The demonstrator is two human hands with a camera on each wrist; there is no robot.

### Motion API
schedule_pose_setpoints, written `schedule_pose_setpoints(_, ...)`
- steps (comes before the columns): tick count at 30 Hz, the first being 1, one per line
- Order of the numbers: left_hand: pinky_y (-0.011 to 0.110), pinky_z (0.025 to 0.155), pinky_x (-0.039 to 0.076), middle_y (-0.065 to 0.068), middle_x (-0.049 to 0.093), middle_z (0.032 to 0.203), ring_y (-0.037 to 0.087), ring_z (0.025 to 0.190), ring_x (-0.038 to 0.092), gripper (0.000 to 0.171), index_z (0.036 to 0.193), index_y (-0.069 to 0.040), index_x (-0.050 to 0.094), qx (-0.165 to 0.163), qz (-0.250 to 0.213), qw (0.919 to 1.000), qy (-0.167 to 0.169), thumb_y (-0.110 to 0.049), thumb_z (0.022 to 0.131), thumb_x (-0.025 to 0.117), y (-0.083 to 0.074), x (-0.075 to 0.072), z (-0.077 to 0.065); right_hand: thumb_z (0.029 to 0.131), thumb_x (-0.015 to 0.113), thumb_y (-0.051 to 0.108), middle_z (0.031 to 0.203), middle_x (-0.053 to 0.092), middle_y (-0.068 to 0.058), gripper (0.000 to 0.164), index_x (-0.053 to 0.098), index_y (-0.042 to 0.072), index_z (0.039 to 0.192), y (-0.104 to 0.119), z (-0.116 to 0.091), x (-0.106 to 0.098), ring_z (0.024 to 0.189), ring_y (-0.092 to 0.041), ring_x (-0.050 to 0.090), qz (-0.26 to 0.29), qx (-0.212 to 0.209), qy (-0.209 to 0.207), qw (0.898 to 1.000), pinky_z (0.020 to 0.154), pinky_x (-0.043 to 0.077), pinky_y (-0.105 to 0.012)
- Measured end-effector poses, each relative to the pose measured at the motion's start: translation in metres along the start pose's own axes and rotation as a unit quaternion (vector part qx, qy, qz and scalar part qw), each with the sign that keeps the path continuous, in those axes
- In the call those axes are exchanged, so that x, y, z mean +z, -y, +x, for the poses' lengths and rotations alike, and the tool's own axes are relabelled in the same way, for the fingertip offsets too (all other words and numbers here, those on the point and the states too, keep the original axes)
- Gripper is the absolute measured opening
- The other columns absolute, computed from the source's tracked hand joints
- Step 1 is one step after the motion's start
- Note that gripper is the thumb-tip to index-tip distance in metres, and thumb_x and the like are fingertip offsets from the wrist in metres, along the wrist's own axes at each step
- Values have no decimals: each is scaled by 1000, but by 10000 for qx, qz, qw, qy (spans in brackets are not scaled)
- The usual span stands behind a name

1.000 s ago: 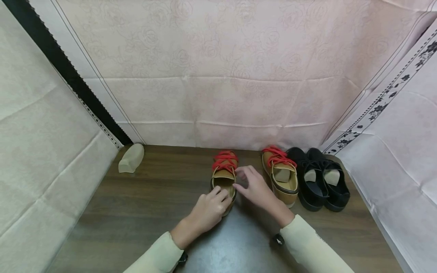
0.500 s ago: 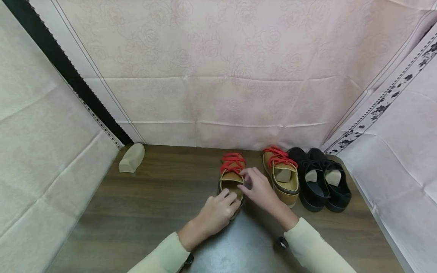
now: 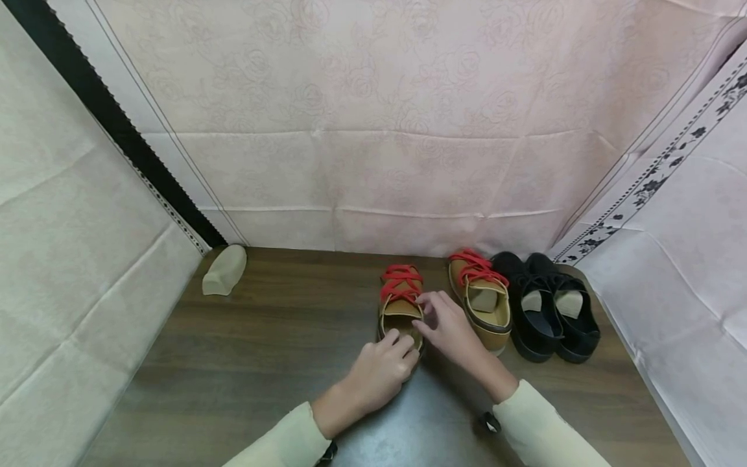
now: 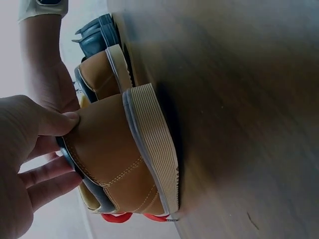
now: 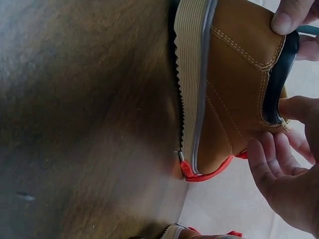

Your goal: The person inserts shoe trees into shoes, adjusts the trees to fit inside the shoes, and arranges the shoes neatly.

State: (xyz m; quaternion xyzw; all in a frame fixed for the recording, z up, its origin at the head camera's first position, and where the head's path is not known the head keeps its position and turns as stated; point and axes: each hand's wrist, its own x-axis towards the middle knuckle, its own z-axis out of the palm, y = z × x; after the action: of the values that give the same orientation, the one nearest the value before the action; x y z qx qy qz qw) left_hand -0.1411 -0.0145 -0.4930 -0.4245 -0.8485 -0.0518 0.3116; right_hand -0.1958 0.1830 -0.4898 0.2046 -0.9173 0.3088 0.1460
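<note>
A tan leather shoe with red laces (image 3: 401,292) stands on the wooden floor, toe toward the back wall. My left hand (image 3: 382,373) grips its heel collar; in the left wrist view the thumb (image 4: 71,117) presses the outside of the heel and the fingers reach over the dark padded rim. On the right side of the same shoe is my right hand (image 3: 452,327), pinching around the collar near the laces. Its thumb (image 5: 294,107) touches the rim in the right wrist view. The matching tan shoe (image 3: 493,334) sits just right, apart from the held one.
Two black shoes (image 3: 528,347) stand close beside the second tan shoe. Pale inserts show inside these three shoes. A cream rounded block (image 3: 224,271) lies in the far left corner. Cloth-covered walls (image 3: 373,175) enclose the brown floor (image 3: 280,318) at the back and sides.
Both hands have moved the held tan shoe to the right, toward its mate, and slightly nearer to me. The other shoes and the cream block have stayed put.
</note>
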Motion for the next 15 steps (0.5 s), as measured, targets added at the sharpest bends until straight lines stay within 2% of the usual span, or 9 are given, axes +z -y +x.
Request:
schedule_pose_setpoints(7, 28, 42, 48, -2, 66, 92, 16, 79, 58, 13, 93, -16, 78, -22, 40, 10000, 86, -11, 91, 67, -5, -4, -2, 82, 88, 9, 90, 57, 1, 38, 66, 9, 113, 5, -6, -2, 79, -10, 58, 35, 150, 13, 9999, 67, 51, -25)
schedule_pose_setpoints(15, 26, 43, 48, -2, 66, 92, 14, 79, 58, 12, 93, -17, 80, 0, 124, 9998, 171, -13, 92, 69, -10, -11, -3, 83, 87, 8, 92, 58, -1, 37, 64, 10, 112, 13, -12, -2, 81, -12, 65, 140, 350, 44, 9993, 70, 57, -26)
